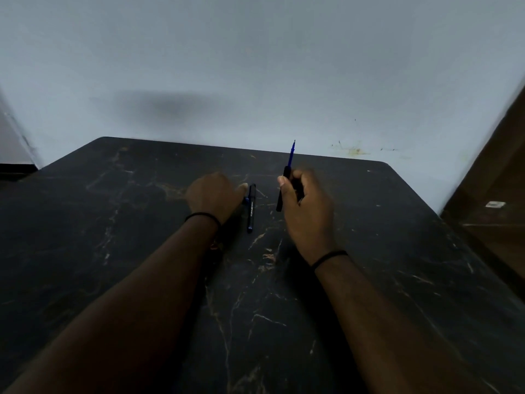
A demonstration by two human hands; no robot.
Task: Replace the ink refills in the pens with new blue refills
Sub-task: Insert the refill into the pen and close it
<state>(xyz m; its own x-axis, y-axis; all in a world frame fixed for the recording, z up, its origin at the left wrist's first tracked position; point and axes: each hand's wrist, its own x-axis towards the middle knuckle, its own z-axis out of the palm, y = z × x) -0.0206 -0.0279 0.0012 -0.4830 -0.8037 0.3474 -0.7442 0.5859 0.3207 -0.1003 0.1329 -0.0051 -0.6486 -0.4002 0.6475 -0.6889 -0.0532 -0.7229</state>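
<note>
Item: right hand (305, 207). Curling closed around a black pen barrel (284, 189), thumb pressing along its near side; holding it raised off the surface, tilting slightly toward 1 o'clock.

Item: blue refill (292, 153). Sticking out of the top of the held barrel, pointing toward 12 o'clock, tip crossing the table's far edge against the wall; lower part sitting hidden inside the barrel.

Item: left hand (214, 196). Resting knuckles-up on the table, fingers bending downward and out of sight; grip not readable from this angle. Showing a small blue piece (246, 199) at its 3 o'clock edge; whether pinched or merely touching, not determinable.

Item: second pen (251, 207). Lying flat on the table, dark with a bluish lower end, running roughly 12 to 6 o'clock. Sitting just beside the left hand at its 3 o'clock side, and near but apart from the right hand, at that hand's 9 o'clock.

Item: black marbled table (142, 223). Carrying pale veins; butting against a pale wall (255, 66) at 12 o'clock.

Item: wrist bands (203, 216). Circling both wrists, thin and dark.
</note>
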